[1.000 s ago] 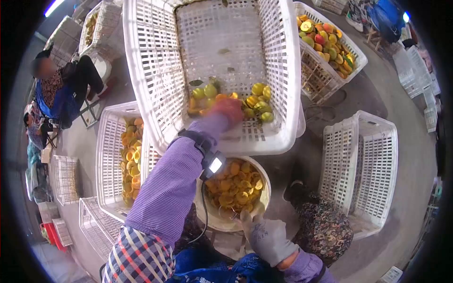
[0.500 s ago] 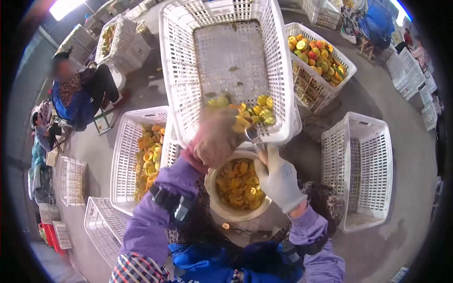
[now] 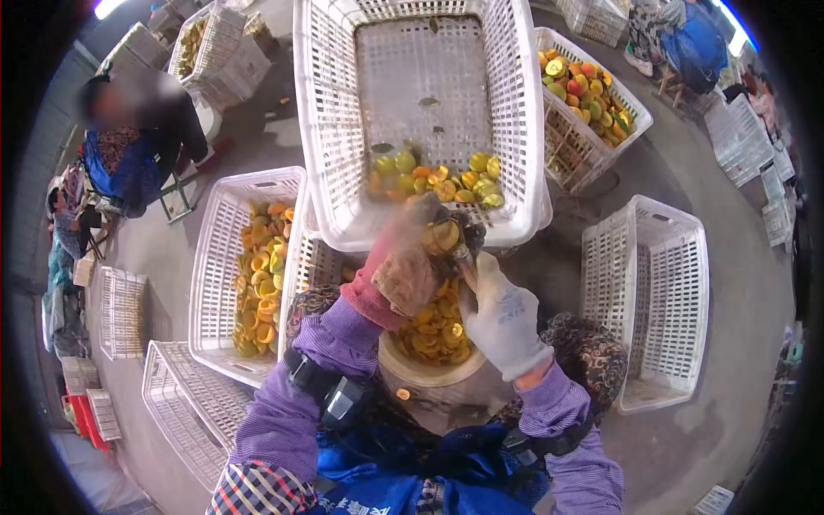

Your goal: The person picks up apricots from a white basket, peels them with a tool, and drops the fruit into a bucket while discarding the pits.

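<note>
My left hand (image 3: pixel 403 262), in a stained reddish glove, holds a yellow fruit (image 3: pixel 445 233) just above the white bucket (image 3: pixel 429 373) of cut fruit pieces. My right hand (image 3: pixel 500 313), in a white glove, grips a small metal tool (image 3: pixel 463 256) whose tip meets the fruit. Both hands are together over the bucket, in front of the big white crate (image 3: pixel 326 129). That crate has a small heap of whole yellow-green fruit (image 3: pixel 433 178) at its near end.
A white crate (image 3: pixel 215 257) on my left has cut orange-yellow pieces. Another crate (image 3: pixel 639 107) at the upper right is full of mixed fruit, and an empty crate (image 3: pixel 648 300) stands at my right. A seated person (image 3: pixel 129 137) works at the upper left.
My left hand came back from the big crate with a fruit and now holds it over the bucket. My right hand rose from the bucket's rim to meet it with the tool.
</note>
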Demonstrator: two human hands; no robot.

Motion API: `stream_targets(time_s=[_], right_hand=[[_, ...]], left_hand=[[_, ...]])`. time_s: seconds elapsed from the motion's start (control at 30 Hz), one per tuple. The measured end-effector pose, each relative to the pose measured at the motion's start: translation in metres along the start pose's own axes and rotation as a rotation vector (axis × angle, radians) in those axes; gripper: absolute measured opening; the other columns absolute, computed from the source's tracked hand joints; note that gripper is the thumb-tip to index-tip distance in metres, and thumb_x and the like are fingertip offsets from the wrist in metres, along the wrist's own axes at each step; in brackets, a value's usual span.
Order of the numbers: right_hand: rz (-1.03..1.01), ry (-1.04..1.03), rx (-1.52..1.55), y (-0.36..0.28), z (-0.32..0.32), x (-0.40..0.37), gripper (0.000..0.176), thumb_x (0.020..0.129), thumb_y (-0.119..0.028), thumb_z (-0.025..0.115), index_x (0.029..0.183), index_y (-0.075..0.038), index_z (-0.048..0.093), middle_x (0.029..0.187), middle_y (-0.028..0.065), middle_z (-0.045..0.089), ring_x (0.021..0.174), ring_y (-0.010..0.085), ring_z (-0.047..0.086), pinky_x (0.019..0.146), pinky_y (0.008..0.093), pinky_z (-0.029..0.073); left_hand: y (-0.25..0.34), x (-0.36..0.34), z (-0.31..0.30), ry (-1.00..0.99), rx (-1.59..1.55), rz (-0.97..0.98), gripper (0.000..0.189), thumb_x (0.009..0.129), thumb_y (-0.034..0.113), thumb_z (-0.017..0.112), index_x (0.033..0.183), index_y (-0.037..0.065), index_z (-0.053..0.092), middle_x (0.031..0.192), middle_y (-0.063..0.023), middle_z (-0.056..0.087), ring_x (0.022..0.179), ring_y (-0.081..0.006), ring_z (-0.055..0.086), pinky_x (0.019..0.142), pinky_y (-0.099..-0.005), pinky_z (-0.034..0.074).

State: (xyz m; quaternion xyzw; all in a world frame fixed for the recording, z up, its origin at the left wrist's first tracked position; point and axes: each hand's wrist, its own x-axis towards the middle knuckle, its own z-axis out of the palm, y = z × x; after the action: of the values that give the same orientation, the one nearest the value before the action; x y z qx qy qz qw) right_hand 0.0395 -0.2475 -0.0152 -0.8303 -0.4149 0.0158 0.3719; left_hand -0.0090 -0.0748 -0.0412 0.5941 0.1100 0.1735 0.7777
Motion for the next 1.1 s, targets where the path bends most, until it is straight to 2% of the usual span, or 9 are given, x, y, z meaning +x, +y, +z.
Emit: stream_targets(time_s=[0.07,0.33,0.53,0.67,0.77,0.87,0.97,1.03,1.1], right_hand=[[-0.077,0.048,-0.028,0.010,0.009,-0.003,0.039,0.078,-0.014,0.069,0.113,-0.004,0.057,0.085,0.0161,0.065,0.068,0.0362,0.065,0.058,0.0430,0.053],[-0.084,-0.079,-0.071,0.022,0.017,-0.012,0.049,0.072,-0.015,0.069,0.117,0.002,0.057,0.087,0.0192,0.065,0.076,0.0366,0.066,0.066,0.0441,0.053],[0.019,-0.167,0.112,0.017,0.025,-0.009,0.048,0.074,-0.007,0.062,0.120,0.002,0.050,0.096,0.0231,0.064,0.083,0.0433,0.062,0.072,0.0455,0.051],[0.043,-0.250,0.235,0.011,0.022,-0.003,0.048,0.077,-0.007,0.059,0.122,0.003,0.048,0.097,0.0243,0.062,0.083,0.0453,0.061,0.076,0.0454,0.050],[-0.138,-0.175,0.447,0.017,0.028,0.003,0.046,0.082,-0.010,0.060,0.124,0.003,0.045,0.085,0.0154,0.061,0.066,0.0327,0.060,0.065,0.0381,0.051],[0.447,-0.556,0.994,-0.008,-0.006,0.015,0.042,0.086,-0.010,0.060,0.123,0.003,0.044,0.077,0.0064,0.056,0.057,0.0168,0.054,0.054,0.0270,0.046],[0.624,-0.844,1.150,0.002,-0.014,0.016,0.029,0.091,-0.013,0.056,0.115,0.003,0.053,0.073,0.0043,0.060,0.062,0.0172,0.057,0.061,0.0327,0.050],[0.435,-0.623,1.103,-0.003,-0.006,0.008,0.016,0.093,-0.017,0.056,0.100,-0.002,0.054,0.066,0.0011,0.054,0.055,0.0096,0.050,0.049,0.0255,0.042],[0.230,-0.412,0.964,-0.002,0.014,0.002,0.015,0.093,-0.018,0.055,0.096,-0.003,0.053,0.063,-0.0004,0.051,0.051,0.0076,0.047,0.044,0.0244,0.038]], left_hand=[[0.009,0.001,0.006,0.089,-0.990,-0.377,0.040,0.092,0.006,0.059,0.131,0.004,0.049,0.117,-0.0136,0.061,0.109,-0.0330,0.061,0.098,-0.0434,0.050],[0.003,0.003,0.016,0.104,-0.075,0.009,0.032,0.100,0.018,0.048,0.127,0.001,0.051,0.105,-0.0088,0.061,0.098,-0.0191,0.062,0.087,-0.0311,0.052],[0.005,0.000,0.016,0.055,-0.414,-0.018,0.034,0.102,0.023,0.044,0.125,0.000,0.053,0.098,-0.0074,0.060,0.087,-0.0131,0.060,0.076,-0.0248,0.051],[0.008,0.000,0.023,0.194,-0.099,-0.006,0.036,0.102,0.024,0.044,0.129,-0.001,0.049,0.087,-0.0091,0.058,0.075,-0.0173,0.061,0.068,-0.0303,0.053],[0.035,-0.004,0.037,0.265,-0.441,-0.160,0.037,0.102,0.023,0.045,0.130,-0.001,0.048,0.085,-0.0097,0.056,0.073,-0.0178,0.060,0.067,-0.0309,0.053],[0.044,-0.009,0.033,0.118,-0.489,-0.153,0.037,0.101,0.022,0.047,0.130,0.000,0.049,0.088,-0.0097,0.058,0.077,-0.0170,0.060,0.070,-0.0296,0.052],[0.036,-0.008,0.016,0.004,0.576,0.440,0.038,0.100,0.022,0.050,0.130,0.000,0.048,0.088,-0.0105,0.059,0.075,-0.0199,0.061,0.069,-0.0322,0.053],[0.037,-0.009,0.015,-0.002,0.277,0.269,0.041,0.096,0.016,0.051,0.134,0.000,0.045,0.091,-0.0106,0.059,0.076,-0.0206,0.061,0.068,-0.0328,0.053],[0.038,-0.011,0.024,-0.010,-0.521,-0.157,0.044,0.094,0.012,0.051,0.136,0.001,0.044,0.095,-0.0100,0.059,0.081,-0.0183,0.060,0.071,-0.0301,0.052]])
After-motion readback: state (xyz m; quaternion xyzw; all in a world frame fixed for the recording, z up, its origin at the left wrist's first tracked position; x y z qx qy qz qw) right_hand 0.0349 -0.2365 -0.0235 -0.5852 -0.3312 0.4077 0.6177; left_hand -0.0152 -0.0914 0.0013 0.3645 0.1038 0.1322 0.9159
